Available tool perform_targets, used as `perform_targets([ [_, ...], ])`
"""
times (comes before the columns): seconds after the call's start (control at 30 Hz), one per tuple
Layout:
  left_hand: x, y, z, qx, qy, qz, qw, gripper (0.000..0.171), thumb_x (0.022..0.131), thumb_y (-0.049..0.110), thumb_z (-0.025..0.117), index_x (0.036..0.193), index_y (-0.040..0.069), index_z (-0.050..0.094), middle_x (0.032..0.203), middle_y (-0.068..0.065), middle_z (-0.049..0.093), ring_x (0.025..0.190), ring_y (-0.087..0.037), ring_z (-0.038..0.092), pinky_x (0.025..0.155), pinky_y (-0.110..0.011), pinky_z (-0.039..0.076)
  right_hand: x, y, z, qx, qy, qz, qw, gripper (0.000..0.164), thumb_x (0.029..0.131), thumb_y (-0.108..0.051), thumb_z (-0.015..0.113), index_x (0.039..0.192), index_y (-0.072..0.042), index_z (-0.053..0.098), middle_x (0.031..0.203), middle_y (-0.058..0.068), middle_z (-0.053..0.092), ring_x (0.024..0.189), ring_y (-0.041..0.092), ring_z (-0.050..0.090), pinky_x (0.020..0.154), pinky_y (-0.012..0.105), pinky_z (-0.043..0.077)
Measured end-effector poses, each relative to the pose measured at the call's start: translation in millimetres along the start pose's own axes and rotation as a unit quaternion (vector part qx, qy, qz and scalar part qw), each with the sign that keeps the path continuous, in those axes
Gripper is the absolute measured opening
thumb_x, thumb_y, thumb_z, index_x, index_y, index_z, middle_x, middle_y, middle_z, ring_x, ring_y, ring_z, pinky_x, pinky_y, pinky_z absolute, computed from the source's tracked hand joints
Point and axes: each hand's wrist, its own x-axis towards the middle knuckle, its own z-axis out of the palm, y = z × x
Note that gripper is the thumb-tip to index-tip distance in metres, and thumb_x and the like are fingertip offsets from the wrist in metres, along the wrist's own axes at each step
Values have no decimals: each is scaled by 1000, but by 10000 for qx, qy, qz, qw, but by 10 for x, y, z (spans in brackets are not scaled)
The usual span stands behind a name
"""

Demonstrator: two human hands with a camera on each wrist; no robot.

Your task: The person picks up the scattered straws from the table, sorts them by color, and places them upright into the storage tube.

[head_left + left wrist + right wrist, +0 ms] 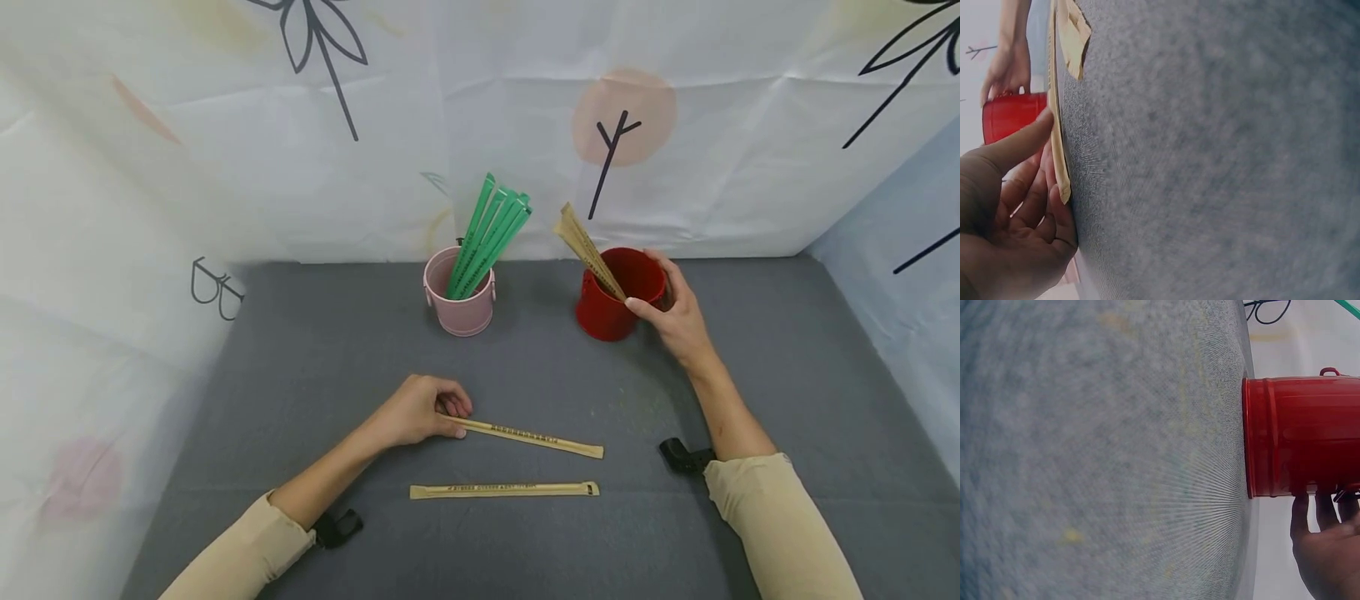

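My left hand (416, 408) pinches the left end of a brown paper-wrapped straw (525, 434), low over the grey table. In the left wrist view the thumb lies against this straw (1055, 134) and the fingers curl behind it. A second brown wrapped straw (504, 490) lies nearer me, roughly parallel. Farther back, my right hand (681, 325) grips the right side of a red bucket (606, 321), thumb at the rim. Several brown wrapped straws (587, 250) lean leftward inside it. In the right wrist view the fingers touch the side of the red bucket (1316, 437).
A pink bucket (461, 317) holding several green wrapped straws (487, 237) stands left of the red one. The grey table (337, 333) meets patterned white cloth (487, 108) at the back and sides.
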Motion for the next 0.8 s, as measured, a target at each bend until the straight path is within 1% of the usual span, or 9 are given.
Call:
perform_targets([
  [0.13,5,12,17,215,46,96,9997,24,72,12,90,87,19,72,77,15,64,71,-3,60,68,-24,51,-3,-5,-3,-87,-15,9,10000,69,90,5,65,152,-9,38,141,7,48,122,18,48,95,17,44],
  [0.23,3,21,24,287,102,140,9994,21,74,12,88,85,19,72,75,15,64,70,-2,59,67,-24,51,-6,-4,-5,-135,-16,21,9999,69,90,4,65,152,-9,37,142,8,48,122,18,47,95,17,44],
  [0.43,-4,14,34,158,126,204,9996,16,82,14,83,85,24,71,74,15,63,68,-3,58,63,-24,50,-8,0,-9,-193,-31,33,9998,69,91,4,65,152,-11,37,142,8,47,123,17,47,95,17,43],
  [0.57,-6,-11,34,124,137,336,9993,13,84,17,81,85,26,72,75,16,63,69,-3,58,62,-25,49,-14,0,-6,-218,-17,-10,9998,70,90,4,65,152,-9,36,142,7,48,122,16,48,95,16,43],
  [0.67,-16,-28,20,93,262,411,9988,12,85,18,81,87,26,72,79,16,64,72,-3,59,65,-25,50,-17,1,-1,-193,-28,-11,9998,70,90,4,65,152,-8,36,142,7,48,122,17,47,96,16,43],
  [0.8,-33,-31,-18,-82,439,384,9983,10,86,19,80,88,25,72,83,15,66,72,-4,60,66,-25,50,-15,-2,-3,-99,-44,-5,9999,69,91,5,64,152,-9,36,143,10,46,124,20,46,96,18,44],
])
